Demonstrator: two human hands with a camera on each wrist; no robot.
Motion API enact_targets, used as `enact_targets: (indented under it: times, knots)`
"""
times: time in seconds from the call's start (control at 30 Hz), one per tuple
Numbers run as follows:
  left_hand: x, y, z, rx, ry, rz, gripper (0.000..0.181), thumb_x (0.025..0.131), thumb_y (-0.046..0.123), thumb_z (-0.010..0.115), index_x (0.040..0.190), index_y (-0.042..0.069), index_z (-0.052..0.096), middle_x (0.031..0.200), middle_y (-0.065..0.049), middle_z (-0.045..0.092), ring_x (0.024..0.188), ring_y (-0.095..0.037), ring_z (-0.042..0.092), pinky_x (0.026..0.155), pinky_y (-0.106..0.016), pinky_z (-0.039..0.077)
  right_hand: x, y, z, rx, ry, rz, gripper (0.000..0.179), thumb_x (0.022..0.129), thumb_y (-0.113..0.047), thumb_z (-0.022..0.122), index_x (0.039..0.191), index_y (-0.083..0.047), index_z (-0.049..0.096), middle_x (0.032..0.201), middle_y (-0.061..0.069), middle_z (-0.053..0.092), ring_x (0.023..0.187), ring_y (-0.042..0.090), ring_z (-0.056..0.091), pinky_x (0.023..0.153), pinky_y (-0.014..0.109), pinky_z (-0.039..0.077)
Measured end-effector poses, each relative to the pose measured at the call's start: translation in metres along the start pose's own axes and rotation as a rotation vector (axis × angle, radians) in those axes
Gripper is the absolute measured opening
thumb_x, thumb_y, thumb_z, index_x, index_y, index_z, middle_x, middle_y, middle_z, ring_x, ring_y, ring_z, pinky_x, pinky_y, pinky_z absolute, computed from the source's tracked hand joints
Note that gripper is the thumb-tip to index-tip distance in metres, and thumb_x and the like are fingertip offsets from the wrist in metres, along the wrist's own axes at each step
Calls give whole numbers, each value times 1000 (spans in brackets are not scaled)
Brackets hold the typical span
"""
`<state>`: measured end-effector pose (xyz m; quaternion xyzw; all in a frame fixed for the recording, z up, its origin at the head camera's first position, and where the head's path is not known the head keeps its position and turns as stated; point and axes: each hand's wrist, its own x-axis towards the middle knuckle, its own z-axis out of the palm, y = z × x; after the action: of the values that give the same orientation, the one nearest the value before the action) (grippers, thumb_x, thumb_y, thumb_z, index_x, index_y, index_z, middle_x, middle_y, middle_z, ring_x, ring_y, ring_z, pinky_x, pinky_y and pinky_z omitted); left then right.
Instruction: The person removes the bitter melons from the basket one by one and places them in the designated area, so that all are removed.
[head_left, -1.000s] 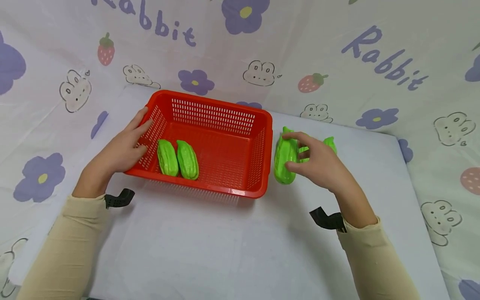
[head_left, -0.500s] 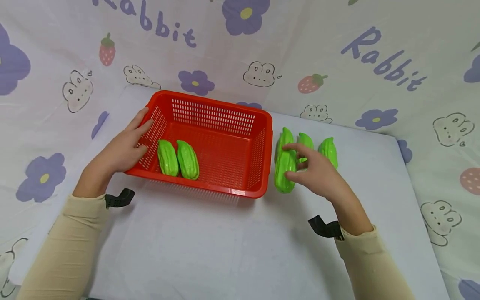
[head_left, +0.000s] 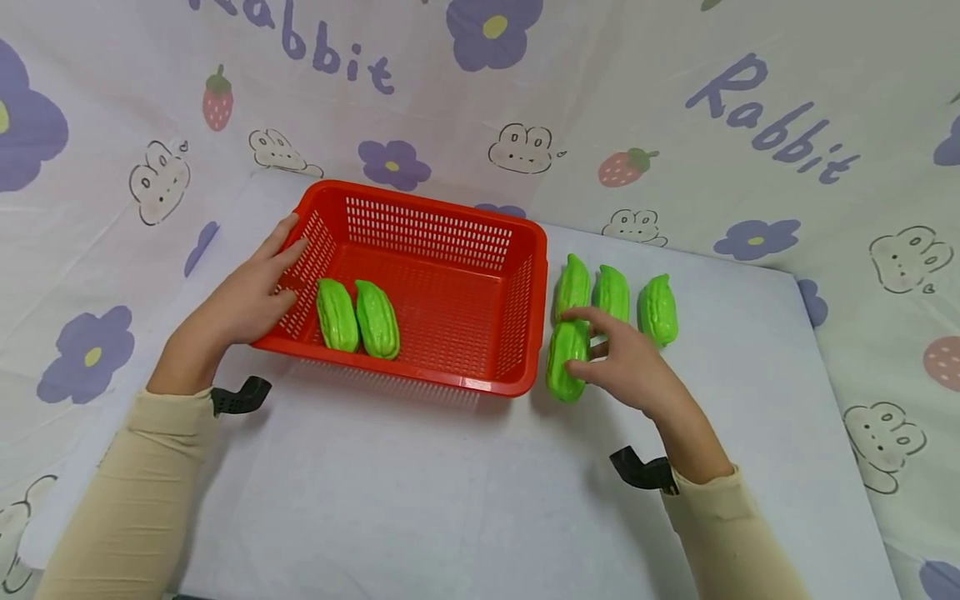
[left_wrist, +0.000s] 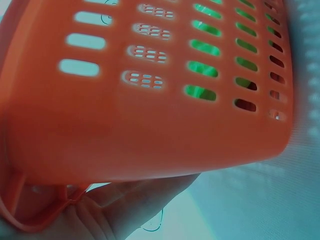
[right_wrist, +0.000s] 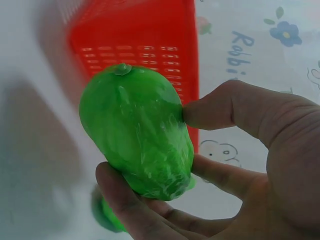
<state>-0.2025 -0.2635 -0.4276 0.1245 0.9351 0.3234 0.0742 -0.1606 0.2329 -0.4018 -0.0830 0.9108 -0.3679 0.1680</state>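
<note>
Between the thumb and fingers of my right hand is a green ridged bitter melon, just right of the basket. In the right wrist view the bitter melon is pinched from its sides, its stubby end facing the camera. My left hand grips the left rim of a red plastic basket; the left wrist view has part of that hand against the outside wall. Two bitter melons lie side by side inside the basket, toward its left end.
Three more bitter melons stand in a row right of the basket: one close by, one in the middle, one farther right. A white table lies underneath. Behind hangs a printed cloth.
My right hand has drawn the bitter melon toward me, away from the row, uncovering the others behind it. My left hand and the basket have stayed in place.
</note>
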Motion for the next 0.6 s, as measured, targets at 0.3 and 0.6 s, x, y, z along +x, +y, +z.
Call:
enact_targets:
  times: [0.3,0.6]
  knots:
    - [1,-2,1,0,-1,3,73,98,-3,52,167,-7,29,182,2,-6,164,-39,14,120,-66,33,0,13,12,79,-32,28,62,94,-16,79,153,-16,59,130,21,60,109,36,70,81,41,59]
    - [1,-1,0,-7,-2,0,73,98,-3,53,167,-6,29,182,2,-6,165,-37,12,121,-66,32,3,24,20,67,-45,50,62,94,-17,79,153,-13,58,129,21,61,111,37,70,81,43,58]
